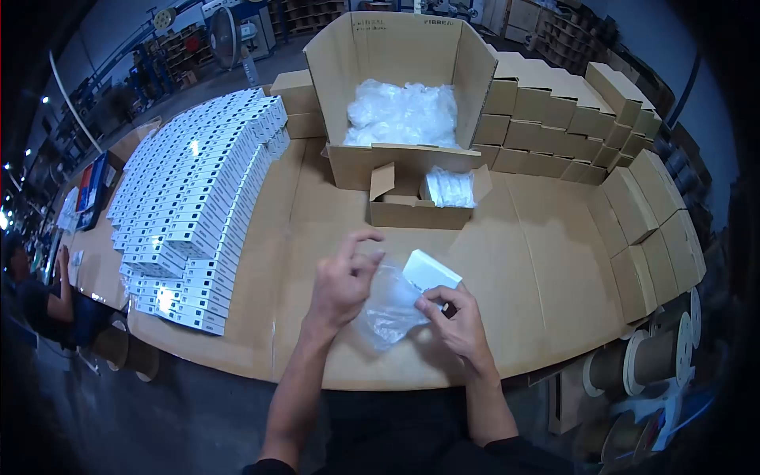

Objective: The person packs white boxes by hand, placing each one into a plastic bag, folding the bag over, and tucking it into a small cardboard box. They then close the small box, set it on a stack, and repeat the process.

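My right hand [455, 321] pinches a clear plastic bag [384, 321] near its edge, with a white box [430, 271] just beyond the fingertips. Whether the box is partly inside the bag I cannot tell. On the bag's other side is my left hand [346, 283], its index finger stretched out and the other fingers curled; what it holds, if anything, is hidden. Farther back, a small open carton [419, 216] contains white wrapped packs [450, 188].
Stacked white boxes [198, 206] cover the table's left side. Behind the small carton stands a large open carton [404, 47] with clear plastic bags [404, 115]. Brown cartons [546, 131] line the back right and right edge. A person [51, 301] is at the far left.
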A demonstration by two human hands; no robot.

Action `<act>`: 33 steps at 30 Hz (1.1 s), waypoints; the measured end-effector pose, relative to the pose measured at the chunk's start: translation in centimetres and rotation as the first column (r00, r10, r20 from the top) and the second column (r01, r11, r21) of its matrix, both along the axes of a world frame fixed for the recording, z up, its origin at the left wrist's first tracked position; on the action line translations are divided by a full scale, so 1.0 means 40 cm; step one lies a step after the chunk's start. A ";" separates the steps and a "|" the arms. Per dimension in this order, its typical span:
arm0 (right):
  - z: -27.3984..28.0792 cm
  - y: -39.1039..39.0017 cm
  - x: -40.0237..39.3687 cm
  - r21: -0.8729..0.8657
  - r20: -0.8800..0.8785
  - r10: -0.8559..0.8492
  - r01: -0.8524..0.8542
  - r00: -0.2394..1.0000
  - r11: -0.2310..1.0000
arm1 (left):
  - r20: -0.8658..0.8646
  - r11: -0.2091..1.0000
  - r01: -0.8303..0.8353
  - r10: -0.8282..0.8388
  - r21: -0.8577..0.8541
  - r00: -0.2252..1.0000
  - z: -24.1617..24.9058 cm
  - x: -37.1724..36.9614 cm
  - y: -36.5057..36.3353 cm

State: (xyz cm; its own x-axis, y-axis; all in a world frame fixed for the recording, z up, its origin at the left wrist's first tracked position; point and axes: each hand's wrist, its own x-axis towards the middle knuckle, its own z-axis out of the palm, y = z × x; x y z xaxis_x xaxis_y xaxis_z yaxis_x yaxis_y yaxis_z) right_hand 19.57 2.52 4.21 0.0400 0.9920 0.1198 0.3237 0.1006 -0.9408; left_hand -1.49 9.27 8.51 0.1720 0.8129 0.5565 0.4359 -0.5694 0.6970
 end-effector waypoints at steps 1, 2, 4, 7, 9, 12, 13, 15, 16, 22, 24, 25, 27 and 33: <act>0.000 0.001 -0.007 0.028 0.017 -0.062 0.062 0.998 0.998 | 0.103 0.987 -0.083 0.098 -0.140 0.990 -0.011 -0.026 -0.005; -0.007 0.004 -0.011 0.050 -0.040 -0.112 0.114 0.993 0.992 | 0.340 0.984 -0.147 0.172 -0.096 0.925 -0.040 -0.053 0.008; -0.028 0.006 -0.016 0.079 -0.159 -0.209 0.224 0.965 0.971 | 0.743 0.956 -0.289 0.235 -0.058 0.626 -0.097 -0.089 0.034; -0.038 -0.001 -0.030 0.139 -0.177 -0.247 0.272 0.953 0.952 | 0.869 0.960 0.191 0.090 -0.207 0.486 -0.148 -0.033 -0.051; -0.053 -0.002 -0.054 0.196 -0.256 -0.241 0.294 0.936 0.935 | 0.875 0.846 0.411 0.123 -0.339 0.468 -0.193 0.016 -0.102; -0.064 -0.011 -0.064 0.151 -0.245 -0.252 0.293 0.936 0.944 | 0.672 0.814 0.337 0.087 -0.473 0.735 -0.140 0.043 -0.129; -0.072 -0.014 -0.062 0.139 -0.259 -0.260 0.302 0.930 0.943 | 0.730 0.807 0.354 0.132 -0.472 0.671 -0.137 0.045 -0.120; -0.085 -0.013 -0.052 0.121 -0.289 -0.277 0.322 0.916 0.939 | 0.708 0.810 0.350 0.109 -0.470 0.697 -0.154 0.018 -0.109; -0.082 -0.015 -0.052 0.138 -0.286 -0.274 0.323 0.918 0.936 | 0.696 0.811 0.350 0.095 -0.469 0.712 -0.157 0.008 -0.105; -0.069 -0.024 -0.049 0.210 -0.180 -0.148 0.185 0.972 0.960 | 0.599 0.831 0.322 0.017 -0.453 0.800 -0.134 0.005 -0.100; -0.027 -0.030 -0.052 0.207 -0.197 -0.127 0.168 0.972 0.964 | 0.516 0.843 0.263 0.020 -0.469 0.856 -0.131 -0.002 -0.104; -0.038 -0.017 -0.021 0.236 -0.154 -0.103 0.138 0.983 0.962 | 0.501 0.858 0.239 0.025 -0.455 0.865 -0.121 -0.003 -0.115; -0.029 0.009 0.031 0.237 -0.301 -0.107 0.183 0.948 0.954 | 0.510 0.872 0.225 0.033 -0.435 0.860 -0.137 -0.003 -0.129; 0.130 0.074 0.014 0.513 -0.406 0.049 0.183 0.913 0.839 | 0.439 0.880 0.170 0.048 -0.443 0.897 -0.163 0.003 -0.137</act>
